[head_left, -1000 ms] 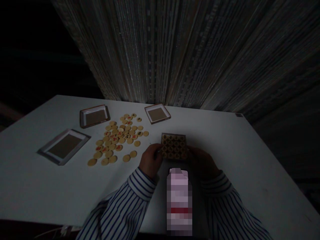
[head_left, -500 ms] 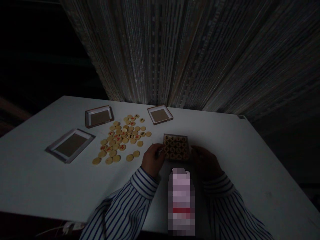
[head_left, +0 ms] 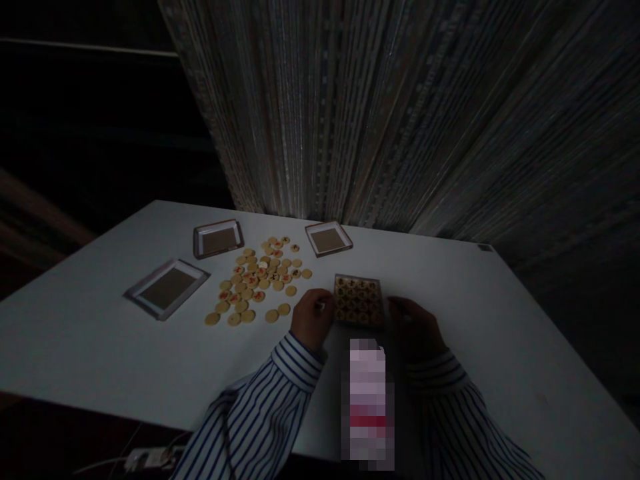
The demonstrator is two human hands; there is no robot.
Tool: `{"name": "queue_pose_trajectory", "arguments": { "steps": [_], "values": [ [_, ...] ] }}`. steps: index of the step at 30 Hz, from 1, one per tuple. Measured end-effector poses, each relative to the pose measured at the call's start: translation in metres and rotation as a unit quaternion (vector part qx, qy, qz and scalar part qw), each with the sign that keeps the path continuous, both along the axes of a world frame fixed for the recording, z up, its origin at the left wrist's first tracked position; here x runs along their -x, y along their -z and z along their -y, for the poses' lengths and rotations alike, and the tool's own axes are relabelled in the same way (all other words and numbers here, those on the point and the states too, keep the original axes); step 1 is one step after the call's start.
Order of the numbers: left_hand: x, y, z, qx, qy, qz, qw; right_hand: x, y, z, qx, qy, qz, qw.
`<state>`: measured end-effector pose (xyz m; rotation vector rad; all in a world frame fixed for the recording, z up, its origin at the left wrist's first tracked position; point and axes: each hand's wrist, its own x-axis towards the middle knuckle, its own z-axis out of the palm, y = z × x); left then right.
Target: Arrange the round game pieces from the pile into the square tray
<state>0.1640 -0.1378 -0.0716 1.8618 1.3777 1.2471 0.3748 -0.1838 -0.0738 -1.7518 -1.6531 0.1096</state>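
Note:
A small shallow box sits in front of me, filled with rows of round Chinese chess pieces with dark characters. At its left edge is my left hand, thumb and fingers bent into a pinch; whatever lies between the fingertips is hidden. My right hand rests just beyond the right edge, in deep shadow, its fingers loosely apart and holding nothing that I can see. Left of the box lies a loose spread of Chinese chess pieces, some blank side up, others showing red or black characters.
Three shallow trays stand around the loose pieces: one at the near left, one at the back left, one at the back. A pixelated pinkish patch covers something between my forearms. Behind the white table hangs a striped curtain.
The view has shifted, so the whole table sits a little further right in the picture. Both hands stay beside the box, and the loose pieces look the same.

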Motion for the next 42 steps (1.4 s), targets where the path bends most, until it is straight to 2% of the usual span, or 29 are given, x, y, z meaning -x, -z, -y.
{"name": "queue_pose_trajectory", "arguments": {
  "steps": [4,9,14,19,25,31,36,42],
  "values": [
    [0.0,-0.002,0.0,0.008,-0.002,0.028,1.0,-0.001,-0.001,0.0,-0.037,0.002,0.005,0.999],
    [0.008,-0.011,0.006,0.001,0.006,0.04,0.999,-0.003,-0.008,-0.001,-0.047,-0.004,0.0,0.999],
    [0.025,-0.022,0.014,-0.002,0.006,0.036,0.999,-0.001,-0.019,-0.001,-0.069,-0.003,-0.024,0.997],
    [0.045,-0.028,0.02,-0.003,-0.021,0.035,0.999,0.003,-0.028,0.0,-0.082,0.002,-0.018,0.996],
    [0.068,-0.026,0.022,0.012,-0.059,0.052,0.997,0.011,-0.041,0.001,-0.089,-0.032,-0.001,0.996],
    [0.091,-0.027,0.017,0.017,-0.123,0.063,0.99,0.024,-0.058,-0.001,-0.103,-0.08,0.026,0.991],
    [0.105,-0.021,0.011,-0.024,-0.147,0.04,0.988,0.035,-0.064,-0.009,-0.095,-0.125,0.024,0.987],
    [0.108,-0.009,0.011,-0.058,-0.153,-0.009,0.986,0.053,-0.067,-0.019,-0.098,-0.186,0.076,0.975]
  ]
}}
